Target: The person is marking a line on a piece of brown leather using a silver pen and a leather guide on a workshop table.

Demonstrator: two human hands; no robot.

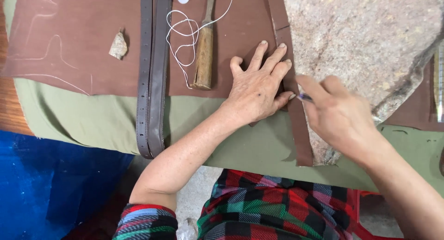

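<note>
My left hand point(260, 85) lies flat, fingers spread, on a sheet of brown leather point(83, 41), pressing beside a narrow brown leather strip point(301, 129) that runs down the sheet's right edge. My right hand point(340, 113) grips a small dark pen-like tool point(305, 97), its tip meeting the strip just beside my left little finger. The strip runs along the edge of a large rough stone slab point(365, 41).
A dark brown belt point(152, 73) with holes lies lengthwise on the leather. Beside it lie a wooden-handled tool point(204, 55), a loop of white thread point(185, 36) and a small pale stone chip point(118, 46). Olive cloth point(92, 120) lies underneath; a blue tarp point(46, 184) covers the floor at left.
</note>
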